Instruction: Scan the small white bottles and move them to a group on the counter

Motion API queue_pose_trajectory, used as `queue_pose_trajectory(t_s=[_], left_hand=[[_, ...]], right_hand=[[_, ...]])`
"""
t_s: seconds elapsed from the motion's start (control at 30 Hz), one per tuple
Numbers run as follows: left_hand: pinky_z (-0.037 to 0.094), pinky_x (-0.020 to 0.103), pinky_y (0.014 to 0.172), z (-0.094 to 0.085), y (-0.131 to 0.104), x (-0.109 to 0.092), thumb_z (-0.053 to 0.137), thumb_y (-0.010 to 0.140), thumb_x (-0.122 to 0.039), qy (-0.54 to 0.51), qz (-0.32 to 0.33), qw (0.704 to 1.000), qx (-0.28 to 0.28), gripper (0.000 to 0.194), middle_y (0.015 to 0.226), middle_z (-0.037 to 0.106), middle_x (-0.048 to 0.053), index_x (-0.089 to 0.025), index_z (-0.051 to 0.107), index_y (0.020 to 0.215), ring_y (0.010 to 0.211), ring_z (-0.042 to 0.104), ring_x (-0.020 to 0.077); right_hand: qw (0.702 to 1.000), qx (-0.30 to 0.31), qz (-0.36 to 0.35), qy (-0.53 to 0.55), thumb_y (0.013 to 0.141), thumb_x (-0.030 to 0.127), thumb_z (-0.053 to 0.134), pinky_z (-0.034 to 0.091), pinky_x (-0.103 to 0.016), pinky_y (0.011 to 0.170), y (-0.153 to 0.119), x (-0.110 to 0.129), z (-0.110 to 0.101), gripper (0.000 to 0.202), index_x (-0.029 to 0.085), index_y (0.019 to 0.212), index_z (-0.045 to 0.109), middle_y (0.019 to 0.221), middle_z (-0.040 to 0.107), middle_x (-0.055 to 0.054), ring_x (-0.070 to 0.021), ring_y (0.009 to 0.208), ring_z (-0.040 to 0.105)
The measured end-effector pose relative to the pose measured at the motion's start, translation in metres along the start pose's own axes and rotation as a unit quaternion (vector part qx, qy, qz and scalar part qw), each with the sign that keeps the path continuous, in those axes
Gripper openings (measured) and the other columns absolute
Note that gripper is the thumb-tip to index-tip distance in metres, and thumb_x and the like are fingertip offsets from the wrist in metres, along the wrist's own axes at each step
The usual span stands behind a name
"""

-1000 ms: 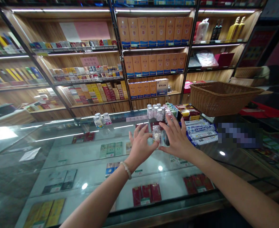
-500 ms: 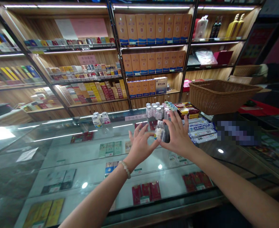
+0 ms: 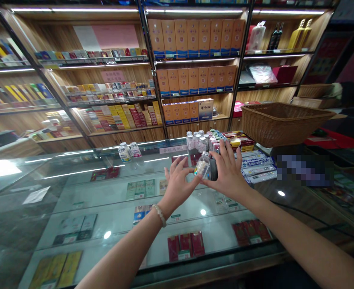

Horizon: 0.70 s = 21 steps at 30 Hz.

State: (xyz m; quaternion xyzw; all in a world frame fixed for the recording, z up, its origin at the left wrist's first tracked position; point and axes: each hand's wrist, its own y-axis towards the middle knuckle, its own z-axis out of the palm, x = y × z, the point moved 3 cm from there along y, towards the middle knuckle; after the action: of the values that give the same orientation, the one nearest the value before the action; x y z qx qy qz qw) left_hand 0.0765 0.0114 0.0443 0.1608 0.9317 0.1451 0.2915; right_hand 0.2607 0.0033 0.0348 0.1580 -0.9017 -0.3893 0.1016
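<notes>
A small clear bottle with pale contents is held above the glass counter, its top leaning right. My left hand pinches it from the left, thumb and index finger at its lower part. My right hand grips it from the right, with the thumb near its base and the other fingers raised. Behind the hands stands a group of similar bottles. Two or three more bottles stand to the left on the glass. A dark object shows behind the bottle, partly hidden by my right hand.
A wicker basket sits at the right, beyond blue and white packets and red and yellow packs. A black cable crosses the right side. Shelves with orange boxes rise behind the counter.
The held bottle has tilted, its top now leaning to the right. Both hands have kept nearly the same place, and the whole view has shifted slightly.
</notes>
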Motion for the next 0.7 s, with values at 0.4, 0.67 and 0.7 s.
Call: queue_pose_trajectory(t_s=[0.4,0.67,0.7], left_hand=[[0.023,0.066,0.121,-0.008,0.014,0.026,0.06,0.092,-0.051,-0.074,-0.06,0.995,-0.035,0.03,0.156,0.05,0.007,-0.027,0.076,0.099,0.151,0.032,0.0342],[0.017,0.069,0.121,-0.01,0.012,0.025,0.063,0.091,-0.051,-0.04,-0.05,0.997,-0.049,0.028,0.163,0.041,0.007,-0.027,0.076,0.097,0.154,0.024,0.0356],[0.015,0.069,0.121,-0.011,0.013,0.025,0.064,0.091,-0.051,-0.034,-0.05,0.997,-0.049,0.028,0.163,0.039,0.007,-0.027,0.076,0.098,0.155,0.023,0.0358]], right_hand=[[0.999,0.041,-0.012,-0.003,0.08,0.069,0.066,0.009,-0.069,0.12,-0.002,-0.002,0.004,0.083,0.016,0.14,0.046,0.169,0.011,-0.022,-0.0406,0.156,0.008],[0.999,0.049,-0.017,0.002,0.081,0.07,0.064,0.008,-0.069,0.12,-0.004,-0.001,0.005,0.081,0.016,0.139,0.048,0.169,0.015,-0.023,-0.0406,0.156,0.011],[0.999,0.051,-0.019,0.002,0.082,0.07,0.063,0.008,-0.069,0.12,-0.004,-0.001,0.005,0.08,0.016,0.139,0.048,0.169,0.015,-0.022,-0.0406,0.156,0.011]])
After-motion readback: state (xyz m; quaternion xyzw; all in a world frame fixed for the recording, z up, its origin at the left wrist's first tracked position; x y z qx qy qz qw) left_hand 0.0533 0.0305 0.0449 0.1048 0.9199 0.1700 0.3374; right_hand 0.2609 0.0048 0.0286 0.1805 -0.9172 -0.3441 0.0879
